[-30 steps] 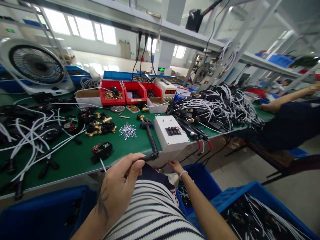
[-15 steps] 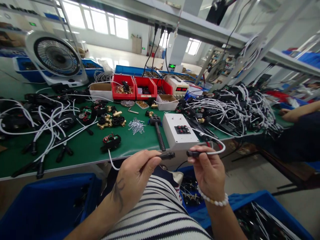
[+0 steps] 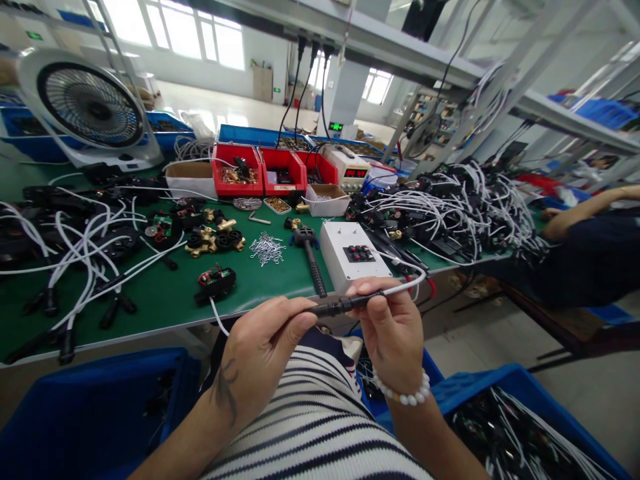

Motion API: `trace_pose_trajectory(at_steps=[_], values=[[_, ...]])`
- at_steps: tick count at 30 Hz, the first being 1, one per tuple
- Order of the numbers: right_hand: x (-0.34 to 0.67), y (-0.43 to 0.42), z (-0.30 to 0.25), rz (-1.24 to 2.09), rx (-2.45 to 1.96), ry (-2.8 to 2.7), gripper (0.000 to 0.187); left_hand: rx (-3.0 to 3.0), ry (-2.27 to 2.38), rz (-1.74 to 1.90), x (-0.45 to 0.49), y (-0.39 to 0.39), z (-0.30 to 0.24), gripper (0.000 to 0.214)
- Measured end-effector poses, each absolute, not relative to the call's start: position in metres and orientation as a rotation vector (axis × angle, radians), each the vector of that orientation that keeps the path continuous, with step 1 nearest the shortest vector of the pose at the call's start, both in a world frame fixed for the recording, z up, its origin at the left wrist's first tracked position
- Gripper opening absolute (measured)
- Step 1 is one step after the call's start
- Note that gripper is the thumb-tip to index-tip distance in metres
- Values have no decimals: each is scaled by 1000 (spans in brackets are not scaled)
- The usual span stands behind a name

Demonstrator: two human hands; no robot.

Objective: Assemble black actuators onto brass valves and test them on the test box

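Above my lap, my left hand (image 3: 273,340) pinches a black cable connector (image 3: 325,309). A white cable runs from beneath this hand up to a small black unit with a bare green circuit board (image 3: 218,283) at the bench edge. My right hand (image 3: 393,333) is closed on a second black connector (image 3: 356,301), whose white cable (image 3: 403,288) curves back toward a white switch box (image 3: 350,250). The two connectors meet end to end in one line. Whether they are fully seated I cannot tell.
A black handled tool (image 3: 311,260), a pile of small metal pins (image 3: 267,248) and brass fittings (image 3: 213,240) lie on the green bench (image 3: 165,293). Red bins (image 3: 237,185) stand behind. White-cabled units are heaped on both sides. Blue crates (image 3: 100,413) sit below; a person's arm (image 3: 580,212) is at right.
My right hand has moved left and brought its connector against the one in my left hand, closing the gap between them. The view has shifted slightly to the right.
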State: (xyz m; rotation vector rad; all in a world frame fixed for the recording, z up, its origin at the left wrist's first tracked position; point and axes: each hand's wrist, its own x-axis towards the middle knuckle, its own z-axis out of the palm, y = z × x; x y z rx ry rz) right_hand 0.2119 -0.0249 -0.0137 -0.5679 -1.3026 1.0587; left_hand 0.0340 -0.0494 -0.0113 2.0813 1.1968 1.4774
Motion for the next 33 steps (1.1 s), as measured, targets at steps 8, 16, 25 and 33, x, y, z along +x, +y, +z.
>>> trace_pose_trajectory(at_steps=[8, 16, 25, 33], values=[[207, -28, -12, 1030, -565, -1242, 12, 2119, 1239, 1478, 34, -50, -9, 11], [211, -32, -10, 983, -602, -1332, 11, 2147, 1261, 1498, 32, -51, -12, 9], [204, -33, -10, 950, -615, -1378, 8, 2177, 1240, 1505, 31, -48, -10, 10], [223, -34, -41, 991, -898, -1341, 22, 2255, 1104, 1321, 29, -33, -28, 19]])
